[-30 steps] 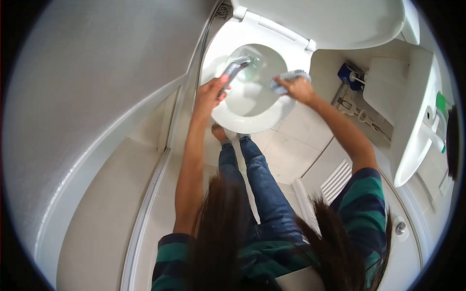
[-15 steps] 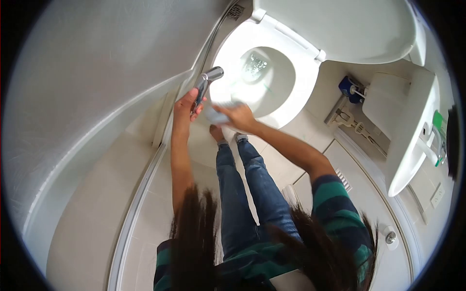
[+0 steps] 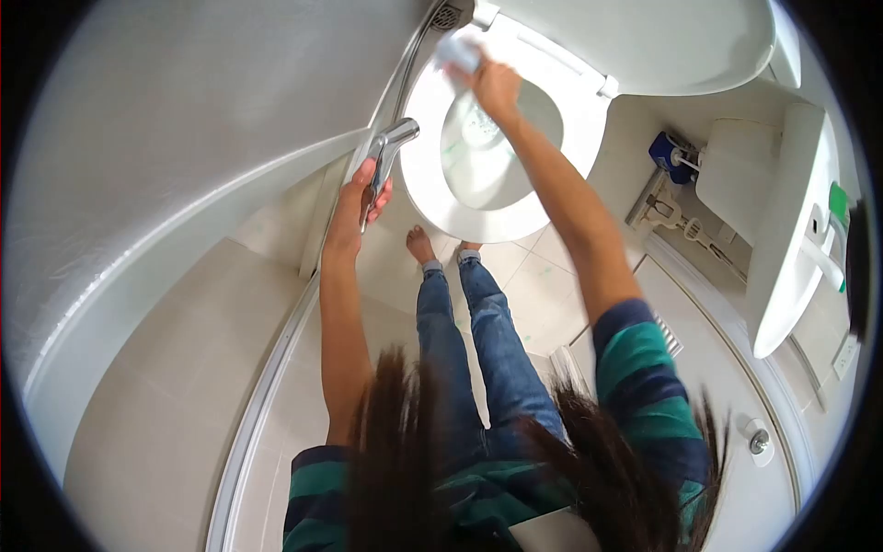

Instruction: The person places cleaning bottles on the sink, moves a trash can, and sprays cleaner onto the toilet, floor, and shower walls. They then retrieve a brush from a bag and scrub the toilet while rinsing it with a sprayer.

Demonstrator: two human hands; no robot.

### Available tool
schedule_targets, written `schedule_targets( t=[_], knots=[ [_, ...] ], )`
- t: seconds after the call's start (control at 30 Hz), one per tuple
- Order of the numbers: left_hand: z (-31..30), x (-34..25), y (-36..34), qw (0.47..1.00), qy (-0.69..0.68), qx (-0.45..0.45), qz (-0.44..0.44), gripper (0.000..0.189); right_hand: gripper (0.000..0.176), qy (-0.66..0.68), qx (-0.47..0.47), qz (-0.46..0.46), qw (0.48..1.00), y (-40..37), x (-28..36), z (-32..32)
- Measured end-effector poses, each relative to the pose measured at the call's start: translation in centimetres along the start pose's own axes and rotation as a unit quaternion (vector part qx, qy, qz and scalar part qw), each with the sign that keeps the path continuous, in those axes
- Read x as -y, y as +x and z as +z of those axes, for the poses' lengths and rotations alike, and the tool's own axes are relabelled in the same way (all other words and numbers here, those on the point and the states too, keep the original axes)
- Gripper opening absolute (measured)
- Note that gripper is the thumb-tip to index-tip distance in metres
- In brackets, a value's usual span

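My left hand (image 3: 353,204) is closed round the handle of a chrome hand sprayer (image 3: 395,136), whose head points right, at the left side of the toilet seat. My right hand (image 3: 493,85) reaches over the far left part of the white toilet seat (image 3: 426,198). In its fingers is a pale bluish-white wad like a cloth (image 3: 457,55), smeared by motion, over the seat near the hinge. The lid (image 3: 681,41) stands raised behind. Water shows in the toilet bowl (image 3: 478,170), partly hidden by my right forearm.
A white sink (image 3: 793,248) with a green-marked faucet juts out at the right. Below it are a blue brush holder (image 3: 669,155) and pipes. A grey curved wall panel (image 3: 212,110) fills the left. A floor drain (image 3: 446,17) lies behind the toilet. My feet (image 3: 420,244) stand before the bowl.
My right hand has swept the pale wad from the front left of the seat up to its far left, near the hinge. My left hand keeps the sprayer in nearly the same place.
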State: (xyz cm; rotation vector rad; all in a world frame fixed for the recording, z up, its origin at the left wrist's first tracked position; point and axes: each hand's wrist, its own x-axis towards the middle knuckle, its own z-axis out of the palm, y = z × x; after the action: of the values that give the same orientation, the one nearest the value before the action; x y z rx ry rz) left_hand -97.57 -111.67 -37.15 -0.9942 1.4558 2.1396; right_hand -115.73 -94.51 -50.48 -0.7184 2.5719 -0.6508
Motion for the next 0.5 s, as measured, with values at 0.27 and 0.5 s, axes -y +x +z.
schedule_targets(
  t=[0.27,0.5],
  knots=[
    [2.3,-0.6,-0.7,0.999,0.024,-0.015,-0.021,0.051,0.062,0.116,0.060,-0.004,0.991,-17.0,7.1,4.2],
    [1.3,0.0,-0.7,0.998,0.055,0.009,0.001,0.049,0.057,-0.084,-0.125,0.208,0.967,-11.1,-10.8,-12.9]
  ],
)
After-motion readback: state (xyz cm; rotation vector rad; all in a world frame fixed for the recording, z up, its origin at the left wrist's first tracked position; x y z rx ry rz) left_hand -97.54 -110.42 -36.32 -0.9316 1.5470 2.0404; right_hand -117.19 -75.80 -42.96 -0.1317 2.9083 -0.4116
